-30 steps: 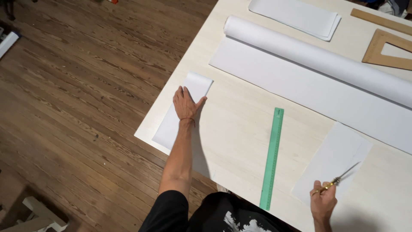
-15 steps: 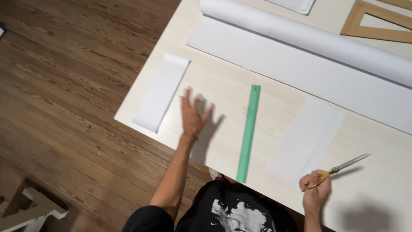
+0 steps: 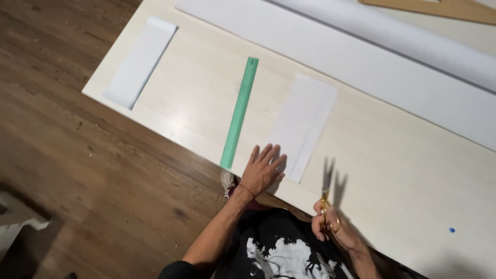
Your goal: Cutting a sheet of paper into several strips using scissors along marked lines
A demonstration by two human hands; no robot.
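Left fingers: the fingers [image 3: 269,154] of the left hand [image 3: 262,170] are stretched out and slightly fanned, palm down, tips lying on the near end of the white paper strip [image 3: 302,124].
Right fingers: the right hand [image 3: 330,227] is curled around the gold handles of the scissors [image 3: 326,194], fingers through the loops; the blades point up and away from the body and appear slightly parted, though blur makes that hard to judge.
Landmark: the green ruler [image 3: 238,112] lies lengthwise on the pale wooden table [image 3: 392,170], running from the near edge away from the person.
Paper strip: just to the right of the ruler, roughly parallel to it, flat on the table.
Left hand: just right of the ruler's near end, between ruler and strip, at the table's near edge.
Scissors: further right of the ruler, beyond the strip, held above the table's near edge and casting a shadow on it.
Second strip: another white paper strip [image 3: 140,61] lies well to the left of the ruler, near the table's left corner.
Large sheet: a long white sheet [image 3: 361,67] spreads past the ruler's far end, with a paper roll [image 3: 413,39] lying beyond it.
Wooden triangle: a wooden set square [image 3: 449,8] sits past the roll, at the picture's top.
Floor: dark wooden floor [image 3: 62,155] to the left of the ruler, beyond the table edge.
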